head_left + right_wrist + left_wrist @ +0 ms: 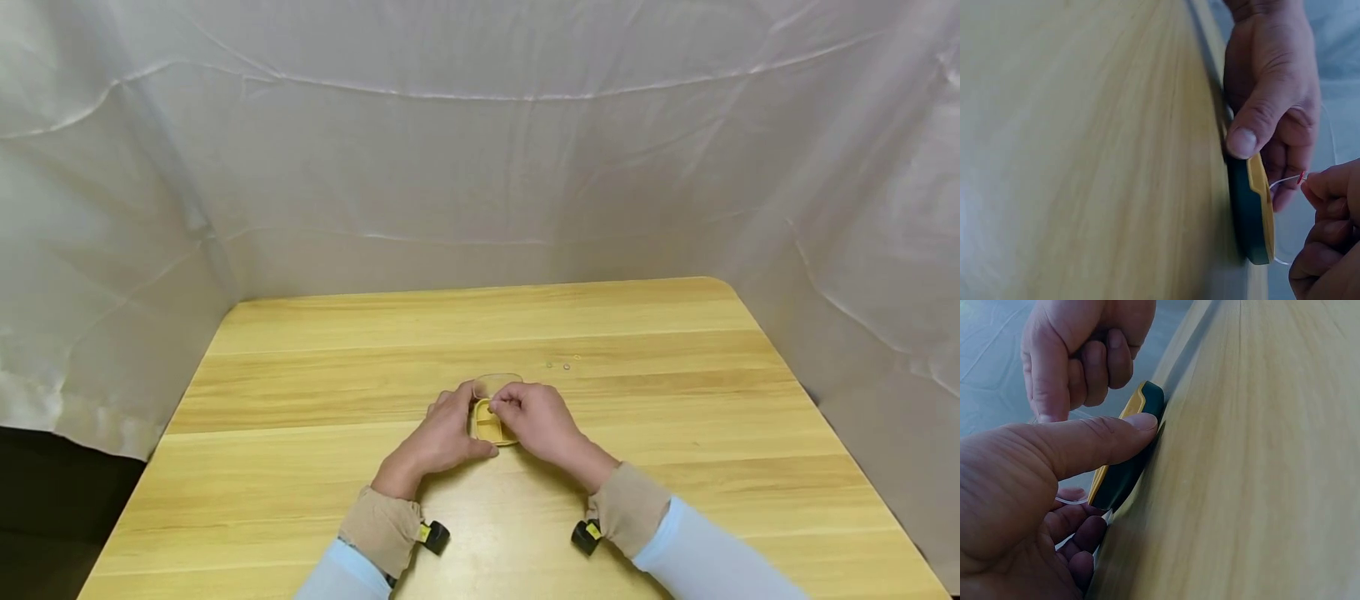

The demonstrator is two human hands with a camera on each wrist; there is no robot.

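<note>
A small yellow case (489, 428) with a dark green underside (1124, 478) lies on the wooden table (300, 467) in front of me. Its clear lid (497, 385) stands open at the back. My left hand (459, 427) grips the case, thumb (1104, 440) pressed on its near side and fingers curled round the far side. My right hand (501, 405) hovers over the open case with its fingers curled. It pinches a tiny reddish thing (1302, 179) beside the lid's thin rim. What the case holds is hidden.
Two or three tiny pale bits (559, 365) lie on the table just beyond my right hand. White cloth (480, 167) walls the table on three sides. The table's left edge drops to a dark floor (52, 517).
</note>
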